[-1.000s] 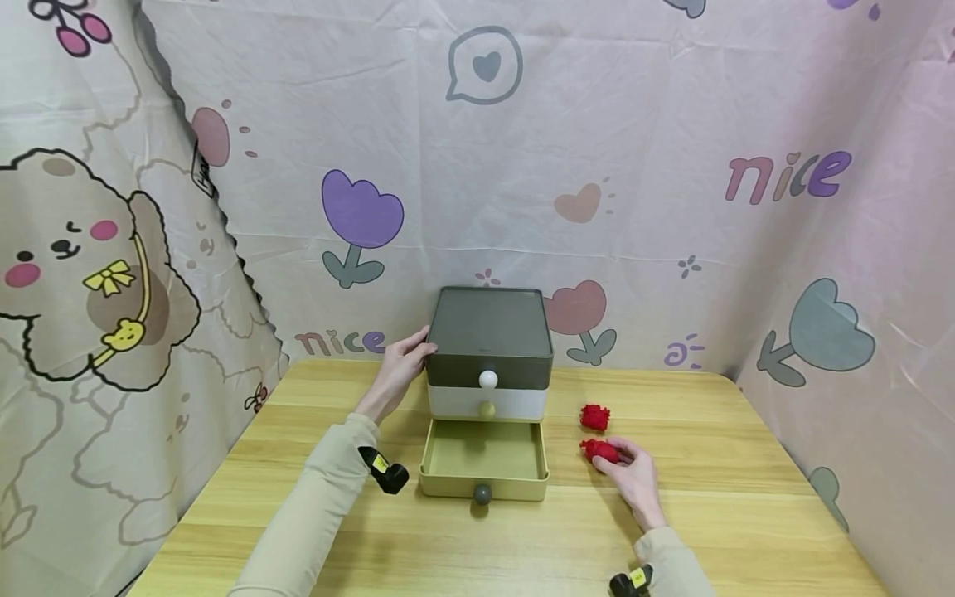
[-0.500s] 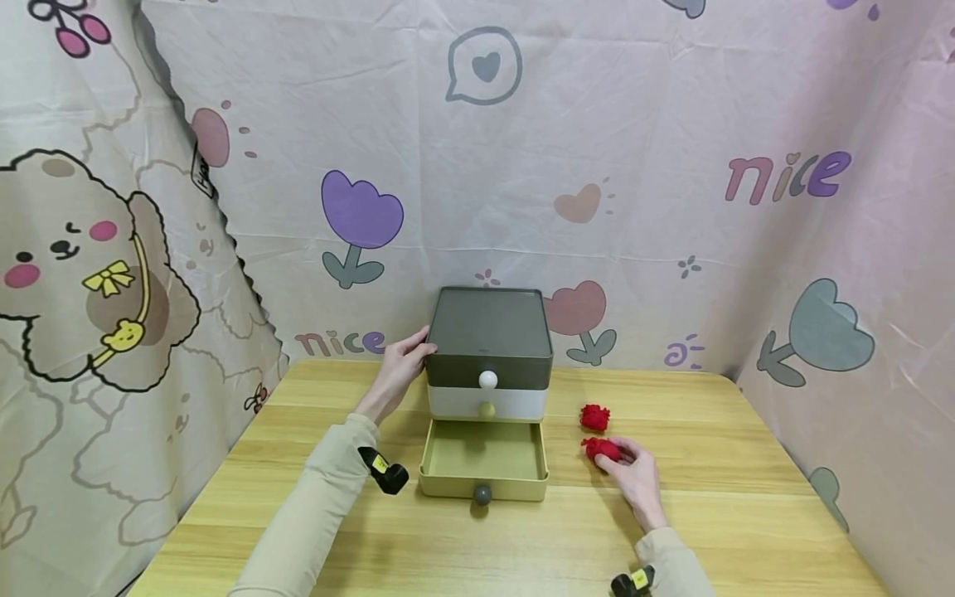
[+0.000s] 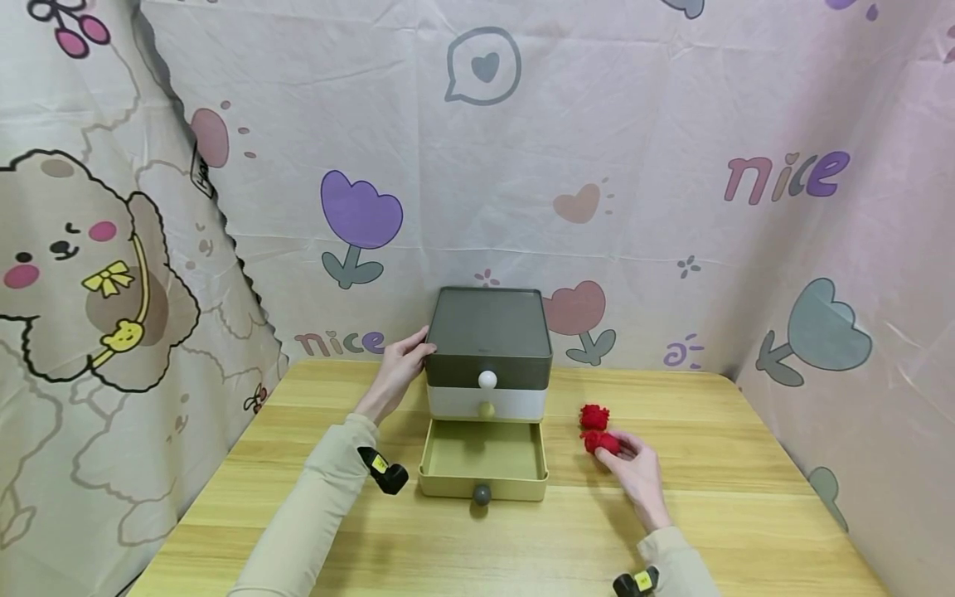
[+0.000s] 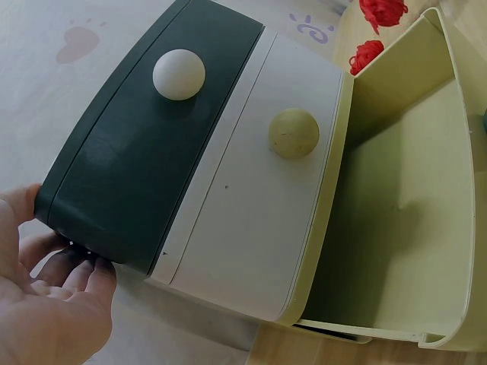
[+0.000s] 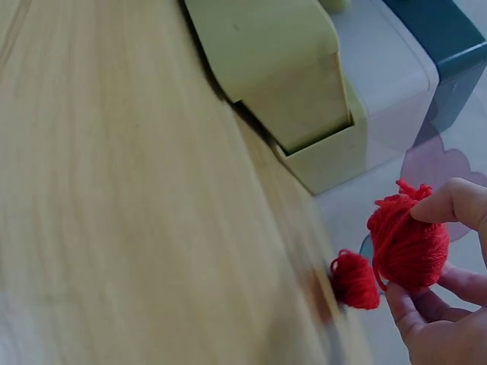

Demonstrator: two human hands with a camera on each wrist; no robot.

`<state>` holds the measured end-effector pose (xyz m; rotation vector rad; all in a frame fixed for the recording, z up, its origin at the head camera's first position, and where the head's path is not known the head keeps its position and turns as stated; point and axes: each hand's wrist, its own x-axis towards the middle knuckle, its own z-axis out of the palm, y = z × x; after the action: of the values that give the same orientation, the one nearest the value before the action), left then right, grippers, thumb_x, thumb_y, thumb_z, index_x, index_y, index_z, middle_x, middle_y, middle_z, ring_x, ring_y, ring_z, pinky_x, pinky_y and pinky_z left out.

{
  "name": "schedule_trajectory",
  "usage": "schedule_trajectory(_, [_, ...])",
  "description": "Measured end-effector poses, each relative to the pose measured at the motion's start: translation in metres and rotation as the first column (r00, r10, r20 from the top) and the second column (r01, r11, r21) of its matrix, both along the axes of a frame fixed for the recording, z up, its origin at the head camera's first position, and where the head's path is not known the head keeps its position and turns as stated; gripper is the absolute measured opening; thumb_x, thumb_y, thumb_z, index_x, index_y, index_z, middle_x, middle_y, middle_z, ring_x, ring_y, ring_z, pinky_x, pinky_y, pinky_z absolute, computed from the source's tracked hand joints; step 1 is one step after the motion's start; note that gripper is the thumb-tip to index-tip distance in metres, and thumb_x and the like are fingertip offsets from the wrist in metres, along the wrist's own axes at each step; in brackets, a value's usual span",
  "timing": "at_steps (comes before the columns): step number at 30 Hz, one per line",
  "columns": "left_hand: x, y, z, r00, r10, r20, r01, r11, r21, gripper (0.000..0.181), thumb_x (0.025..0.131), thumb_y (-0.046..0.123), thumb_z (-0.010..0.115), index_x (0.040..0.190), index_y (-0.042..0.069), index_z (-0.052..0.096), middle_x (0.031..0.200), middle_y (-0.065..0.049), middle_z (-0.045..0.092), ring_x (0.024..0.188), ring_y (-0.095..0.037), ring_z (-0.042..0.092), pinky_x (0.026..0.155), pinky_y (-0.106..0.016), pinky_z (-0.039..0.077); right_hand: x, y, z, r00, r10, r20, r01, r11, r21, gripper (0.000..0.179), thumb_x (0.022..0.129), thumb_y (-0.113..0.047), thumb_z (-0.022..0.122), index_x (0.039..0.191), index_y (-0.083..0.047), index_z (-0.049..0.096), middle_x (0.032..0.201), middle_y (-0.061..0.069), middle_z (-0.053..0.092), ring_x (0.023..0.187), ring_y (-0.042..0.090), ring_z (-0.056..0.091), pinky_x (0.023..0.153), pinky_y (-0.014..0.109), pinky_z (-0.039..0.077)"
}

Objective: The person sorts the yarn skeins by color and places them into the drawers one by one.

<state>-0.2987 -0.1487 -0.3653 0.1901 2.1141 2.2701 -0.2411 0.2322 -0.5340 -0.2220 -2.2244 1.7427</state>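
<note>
A small drawer cabinet (image 3: pixel 488 323) has a dark grey-green top tier, a white middle one and a pulled-out olive bottom drawer (image 3: pixel 483 487). My left hand (image 3: pixel 399 369) holds the cabinet's upper left corner, its thumb by the front edge; in the left wrist view the fingers (image 4: pixel 72 266) curl against the side. To the right, my right hand (image 3: pixel 636 474) pinches a ball of red yarn (image 5: pixel 409 242) between thumb and fingers. A second ball of red yarn (image 3: pixel 594 417) lies on the table just behind it.
Round knobs mark the drawers: a white knob (image 3: pixel 487 379), an olive knob (image 3: pixel 487 410) and a dark knob (image 3: pixel 482 495). All stand on a wooden table (image 3: pixel 418 547), with a printed curtain (image 3: pixel 642 108) behind and at both sides.
My right hand has shifted slightly away from me with the yarn ball, which now appears closer to the second one. The left hand and cabinet stay put.
</note>
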Motion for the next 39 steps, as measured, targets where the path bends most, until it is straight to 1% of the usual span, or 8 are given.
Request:
schedule_trajectory(1, [0.000, 0.000, 0.000, 1.000, 0.002, 0.001, -0.002, 1.000, 0.001, 0.055, 0.089, 0.014, 0.052, 0.139, 0.011, 0.030, 0.149, -0.004, 0.019, 0.132, -0.013, 0.024, 0.109, -0.035, 0.024, -0.003, 0.002, -0.005, 1.000, 0.008, -0.028, -0.008, 1.000, -0.009, 0.052, 0.061, -0.032, 0.077, 0.107, -0.011, 0.061, 0.096, 0.000, 0.063, 0.080, -0.001, 0.058, 0.068, 0.012, 0.049])
schedule_trajectory(4, [0.000, 0.000, 0.000, 1.000, 0.004, 0.002, -0.004, 1.000, -0.002, 0.055, 0.089, 0.014, 0.052, 0.139, 0.011, 0.031, 0.149, -0.003, 0.019, 0.132, -0.013, 0.025, 0.109, -0.035, 0.024, -0.002, 0.003, -0.001, 0.992, 0.077, -0.100, -0.080, 0.996, -0.031, 0.048, 0.067, -0.026, 0.075, 0.109, -0.008, 0.061, 0.094, -0.001, 0.064, 0.080, 0.001, 0.059, 0.066, 0.012, 0.049])
schedule_trajectory(7, [0.000, 0.000, 0.000, 1.000, 0.005, 0.004, -0.005, 1.000, -0.002, 0.055, 0.088, 0.014, 0.052, 0.139, 0.011, 0.031, 0.149, -0.003, 0.019, 0.132, -0.013, 0.024, 0.109, -0.035, 0.024, 0.008, -0.004, 0.018, 0.982, 0.122, -0.146, -0.129, 0.991, -0.042, 0.041, 0.071, -0.016, 0.072, 0.108, -0.002, 0.060, 0.091, 0.000, 0.064, 0.078, 0.002, 0.059, 0.064, 0.012, 0.048])
schedule_trajectory(10, [0.000, 0.000, 0.000, 1.000, 0.003, 0.001, -0.003, 1.000, -0.003, 0.055, 0.089, 0.014, 0.052, 0.139, 0.010, 0.030, 0.149, -0.003, 0.019, 0.132, -0.013, 0.023, 0.109, -0.035, 0.024, 0.020, -0.014, 0.042, 0.977, 0.130, -0.167, -0.142, 0.988, -0.061, 0.038, 0.071, -0.010, 0.070, 0.106, 0.002, 0.060, 0.090, 0.004, 0.064, 0.077, 0.003, 0.059, 0.063, 0.011, 0.049])
schedule_trajectory(12, [0.000, 0.000, 0.000, 1.000, 0.000, -0.001, 0.000, 1.000, -0.005, 0.055, 0.089, 0.014, 0.052, 0.139, 0.010, 0.030, 0.149, -0.003, 0.018, 0.133, -0.014, 0.023, 0.109, -0.035, 0.023, 0.028, -0.022, 0.060, 0.986, 0.112, -0.126, -0.118, 0.992, -0.041, 0.039, 0.071, -0.010, 0.070, 0.106, 0.002, 0.059, 0.092, 0.007, 0.064, 0.077, 0.003, 0.059, 0.065, 0.011, 0.049])
schedule_trajectory(18, [0.001, 0.000, 0.000, 1.000, -0.003, -0.003, 0.003, 1.000, -0.007, 0.055, 0.089, 0.015, 0.052, 0.139, 0.011, 0.030, 0.149, -0.003, 0.018, 0.133, -0.014, 0.022, 0.109, -0.035, 0.023, 0.033, -0.032, 0.085, 0.992, 0.124, -0.014, -0.124, 0.991, -0.039, 0.043, 0.072, -0.009, 0.071, 0.112, 0.000, 0.058, 0.108, 0.017, 0.060, 0.081, 0.000, 0.058, 0.072, 0.010, 0.048])
schedule_trajectory(27, [-0.001, 0.000, -0.001, 1.000, -0.002, -0.013, 0.002, 1.000, -0.013, 0.055, 0.089, 0.014, 0.051, 0.139, 0.010, 0.028, 0.149, -0.006, 0.018, 0.131, -0.015, 0.026, 0.109, -0.035, 0.024, 0.035, -0.051, 0.103, 0.981, 0.191, -0.033, -0.192, 0.981, -0.031, 0.041, 0.073, -0.007, 0.071, 0.111, -0.001, 0.058, 0.106, 0.020, 0.061, 0.080, 0.004, 0.060, 0.071, 0.013, 0.049])
schedule_trajectory(39, [0.000, 0.000, 0.000, 1.000, -0.011, -0.011, 0.011, 1.000, -0.016, 0.055, 0.090, 0.014, 0.050, 0.139, 0.011, 0.028, 0.149, -0.006, 0.018, 0.132, -0.015, 0.024, 0.109, -0.035, 0.025, 0.032, -0.085, 0.111, 0.956, 0.282, -0.083, -0.283, 0.959, -0.005, 0.036, 0.073, -0.006, 0.070, 0.107, -0.003, 0.061, 0.103, 0.016, 0.063, 0.081, 0.009, 0.061, 0.070, 0.014, 0.049])
